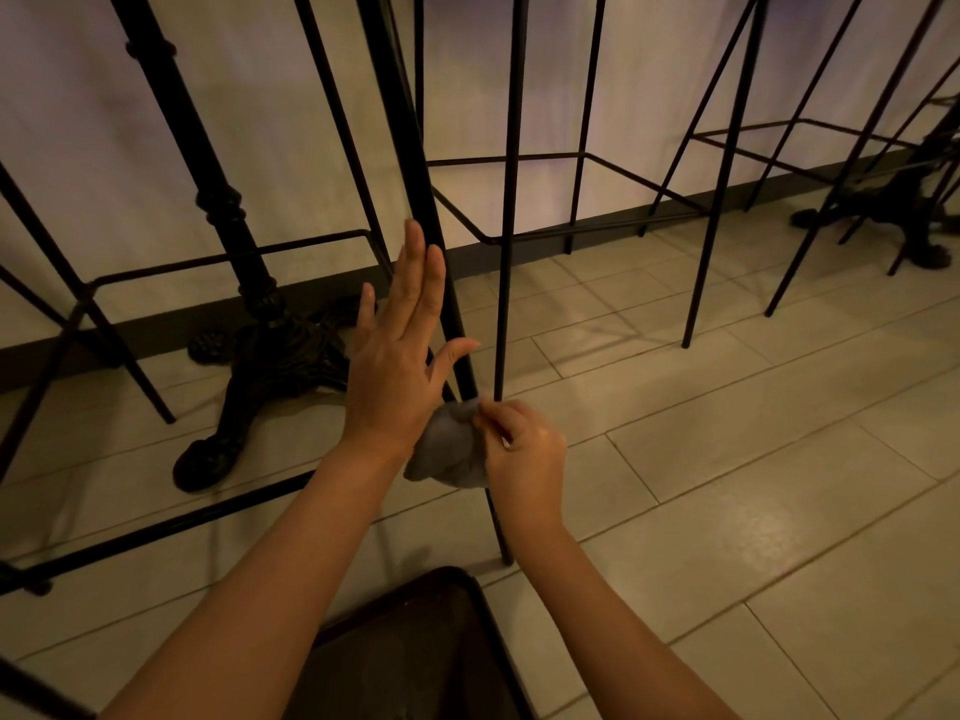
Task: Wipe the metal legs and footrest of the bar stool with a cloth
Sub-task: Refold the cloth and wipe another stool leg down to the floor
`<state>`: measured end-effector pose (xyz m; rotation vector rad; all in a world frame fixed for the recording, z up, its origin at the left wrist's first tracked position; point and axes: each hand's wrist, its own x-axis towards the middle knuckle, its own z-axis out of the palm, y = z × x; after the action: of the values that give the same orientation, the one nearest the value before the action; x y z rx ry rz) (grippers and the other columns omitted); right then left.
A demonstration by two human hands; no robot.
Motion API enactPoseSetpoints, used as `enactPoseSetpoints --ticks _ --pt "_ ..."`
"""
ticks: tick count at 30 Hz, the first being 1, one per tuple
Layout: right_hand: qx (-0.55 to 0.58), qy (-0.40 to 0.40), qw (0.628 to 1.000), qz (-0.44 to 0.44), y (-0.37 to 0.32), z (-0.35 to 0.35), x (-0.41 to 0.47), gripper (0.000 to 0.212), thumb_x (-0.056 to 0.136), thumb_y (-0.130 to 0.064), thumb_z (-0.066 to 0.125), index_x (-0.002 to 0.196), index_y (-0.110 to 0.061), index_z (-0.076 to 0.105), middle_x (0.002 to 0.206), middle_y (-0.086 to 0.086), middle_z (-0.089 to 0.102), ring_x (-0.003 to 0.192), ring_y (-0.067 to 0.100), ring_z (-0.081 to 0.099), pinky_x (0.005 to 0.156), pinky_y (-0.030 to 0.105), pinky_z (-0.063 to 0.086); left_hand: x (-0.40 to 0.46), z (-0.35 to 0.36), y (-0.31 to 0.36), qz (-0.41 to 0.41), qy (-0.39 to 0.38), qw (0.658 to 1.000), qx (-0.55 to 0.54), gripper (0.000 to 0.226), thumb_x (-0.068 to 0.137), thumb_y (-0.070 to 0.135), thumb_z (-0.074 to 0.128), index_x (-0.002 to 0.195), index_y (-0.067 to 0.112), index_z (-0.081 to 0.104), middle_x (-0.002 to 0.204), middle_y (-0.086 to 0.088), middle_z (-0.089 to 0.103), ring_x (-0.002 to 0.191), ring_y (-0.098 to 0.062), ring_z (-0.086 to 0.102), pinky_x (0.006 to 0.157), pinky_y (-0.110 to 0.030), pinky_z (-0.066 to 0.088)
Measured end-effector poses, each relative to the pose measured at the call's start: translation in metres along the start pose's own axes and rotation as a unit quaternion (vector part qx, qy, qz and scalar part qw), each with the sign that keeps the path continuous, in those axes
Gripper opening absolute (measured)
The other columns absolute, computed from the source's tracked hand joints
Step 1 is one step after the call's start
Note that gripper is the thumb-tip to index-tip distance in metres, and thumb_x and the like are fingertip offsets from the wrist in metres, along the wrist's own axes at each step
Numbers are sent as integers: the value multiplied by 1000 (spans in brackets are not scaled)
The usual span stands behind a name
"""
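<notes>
The head view looked down at a pale tiled floor [727,459] with thin black metal stool legs crossing the frame. At centre, the right hand [524,449] was clenched around a crumpled grey cloth [449,449], thumb and fingertips pinching its upper edge. The cloth bulged out to the left of that hand, bunched against the lower part of a thick black stool leg [415,174] that ran diagonally from the top centre down to the floor near the lower middle. Just above and left of the cloth, the left hand [400,350] was spread flat and released, fingers straight and pointing up alongside the same leg, holding nothing; its wrist sat touching or just beside the cloth. A black horizontal footrest bar [156,527] crossed the lower left. An ornate black cast-iron table base [260,356] stood at left centre.
</notes>
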<state>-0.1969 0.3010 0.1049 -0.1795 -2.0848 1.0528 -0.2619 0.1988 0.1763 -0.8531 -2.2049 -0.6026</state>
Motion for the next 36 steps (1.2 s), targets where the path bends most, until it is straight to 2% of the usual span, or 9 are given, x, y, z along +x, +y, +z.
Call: enactPoseSetpoints --ticks 5,8,11,17,20,30,36 --pt "-37 -30 998 32 23 5 -19 12 77 2 64 85 -3 72 72 6 66 68 -5 45 64 -9 29 0 -1 0 4 -5 1000 -1 91 86 39 53 139 35 -21 145 22 -30 141 -9 -6 115 -44 8" --pt "-38 -42 998 34 26 3 -20 13 77 5 63 84 -1 72 71 9 66 68 -2 48 63 -10 29 -2 1 0 1 -7 1000 3 92 85 39 54 138 36 -22 144 22 -30 141 -7 -7 115 -44 9" --pt "-25 -32 999 16 17 -2 -12 15 76 6 63 87 0 72 76 10 69 71 3 55 69 -9 32 -3 1 0 2 -10 1000 7 92 85 40 54 138 36 -22 144 22 -31 141 -6 -8 115 -43 8" --pt "6 6 1000 -10 -4 0 3 14 80 2 65 92 0 71 78 7 67 75 -6 48 68 -5 36 -3 1 -3 11 -10 1000 -2 86 86 44 47 139 35 -21 145 21 -30 142 -10 -4 115 -43 8" --pt "10 -3 1000 9 4 3 -6 13 81 2 63 92 -1 70 80 7 66 70 -4 49 69 -4 36 -3 2 -2 7 -10 1000 -1 85 87 44 45 139 35 -21 145 21 -30 141 -9 -6 114 -41 5" --pt "-25 -46 998 43 21 6 -24 11 79 0 66 89 -3 69 83 6 65 73 6 55 69 -5 35 -4 4 2 -7 -3 1000 -6 85 87 44 45 137 36 -23 144 23 -31 141 -9 -5 113 -39 1" --pt "-16 -23 999 23 11 2 -15 14 77 1 67 90 -2 70 81 8 67 73 3 54 69 -4 37 -10 7 3 -18 -13 1000 9 91 86 38 52 138 34 -22 144 21 -31 141 -5 -8 113 -37 -1"
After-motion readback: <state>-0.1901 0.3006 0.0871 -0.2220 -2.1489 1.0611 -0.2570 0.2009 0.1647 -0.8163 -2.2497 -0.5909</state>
